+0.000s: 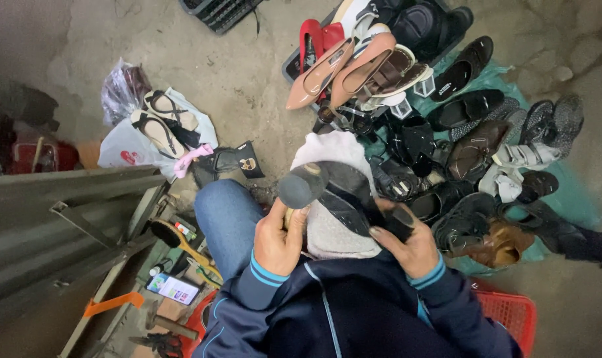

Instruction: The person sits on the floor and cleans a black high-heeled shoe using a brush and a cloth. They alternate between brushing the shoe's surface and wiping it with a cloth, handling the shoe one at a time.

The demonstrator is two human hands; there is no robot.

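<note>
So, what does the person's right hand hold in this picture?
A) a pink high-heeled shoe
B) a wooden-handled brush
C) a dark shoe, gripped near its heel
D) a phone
C: the right hand grips a dark shoe near its heel, over the lap, while the left hand holds a round-headed tool against it.
</note>
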